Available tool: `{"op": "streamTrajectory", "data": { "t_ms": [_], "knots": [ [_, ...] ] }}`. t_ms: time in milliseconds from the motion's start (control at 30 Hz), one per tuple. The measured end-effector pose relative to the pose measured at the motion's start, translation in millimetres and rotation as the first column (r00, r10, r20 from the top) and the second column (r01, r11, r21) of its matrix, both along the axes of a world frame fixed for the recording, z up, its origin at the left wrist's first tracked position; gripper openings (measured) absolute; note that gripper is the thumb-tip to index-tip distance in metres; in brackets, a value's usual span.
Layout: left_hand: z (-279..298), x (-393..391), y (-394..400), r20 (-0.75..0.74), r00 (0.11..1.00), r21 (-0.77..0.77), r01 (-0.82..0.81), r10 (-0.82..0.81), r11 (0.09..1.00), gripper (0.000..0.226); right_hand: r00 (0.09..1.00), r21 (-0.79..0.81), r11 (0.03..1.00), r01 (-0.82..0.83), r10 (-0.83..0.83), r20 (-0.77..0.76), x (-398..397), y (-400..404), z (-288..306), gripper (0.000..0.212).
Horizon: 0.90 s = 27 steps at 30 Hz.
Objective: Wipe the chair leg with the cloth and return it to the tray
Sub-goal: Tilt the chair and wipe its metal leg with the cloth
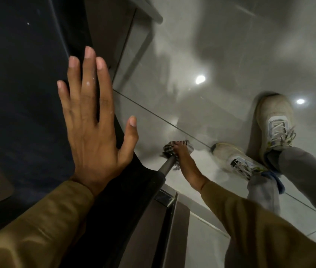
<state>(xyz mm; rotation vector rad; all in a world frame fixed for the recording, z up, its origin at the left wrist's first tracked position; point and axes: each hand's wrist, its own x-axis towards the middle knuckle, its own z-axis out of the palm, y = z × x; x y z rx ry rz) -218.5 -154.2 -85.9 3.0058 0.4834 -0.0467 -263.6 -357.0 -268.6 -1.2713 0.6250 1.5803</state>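
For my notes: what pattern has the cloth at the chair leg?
The cloth is checked, dark and light, seen in the head view.

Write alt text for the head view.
The right hand presses a checked cloth around the lower end of a metal chair leg near the tiled floor. The left hand lies flat, fingers spread, on the dark chair seat.

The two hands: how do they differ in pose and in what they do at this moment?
The left hand lies flat and open, fingers spread, on the dark chair seat; the right hand is closed on the checked cloth at the chair leg. The left hand is high and near the camera, the right hand low by the floor. Both have olive-brown sleeves.
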Motion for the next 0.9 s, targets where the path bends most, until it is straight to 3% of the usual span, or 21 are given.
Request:
{"op": "streamTrajectory", "data": {
  "t_ms": [167, 267, 400, 533, 600, 733, 833, 900],
  "knots": [
    [2, 0, 0, -0.018, 1.0, 0.006, -0.006, 0.006, 1.0, 0.079, 0.991, 0.115, 0.988, 0.108, -0.116, 0.067, -24, -11, 93, 0.089],
    [1, -1, 0, -0.018, 1.0, 0.006, -0.009, 0.01, 1.0, 0.079, 0.989, 0.171, 0.981, 0.089, -0.107, 0.099, -41, -12, 100, 0.072],
    [-1, 0, 1, -0.01, 1.0, 0.007, -0.006, 0.006, 1.0, 0.079, 0.989, 0.041, 0.993, 0.11, -0.113, 0.095, -28, -2, 28, 0.056],
    [-2, 0, 1, 0.005, 1.0, 0.0, -0.003, 0.003, 1.0, 0.079, 1.0, 0.004, 1.0, 0.02, -0.02, 0.015, -10, -6, -30, 0.049],
    [-1, 1, 1, -0.006, 1.0, 0.0, -0.006, 0.006, 1.0, 0.079, 1.0, 0.007, 1.0, 0.029, -0.029, -0.012, -8, -6, -20, 0.053],
    [1, 0, 0, -0.03, 1.0, 0.027, -0.006, 0.007, 1.0, 0.079, 0.991, 0.077, 0.988, 0.134, -0.135, 0.002, -15, -11, 60, 0.065],
    [0, 0, 1, -0.034, 0.999, 0.021, -0.008, 0.009, 1.0, 0.08, 0.992, 0.195, 0.978, 0.069, -0.087, 0.087, -33, -19, 112, 0.063],
    [0, 0, 0, -0.023, 0.999, 0.002, -0.023, 0.023, 1.0, 0.08, 0.99, 0.212, 0.976, 0.043, -0.07, 0.121, -37, -18, 107, 0.067]
  ]
}}
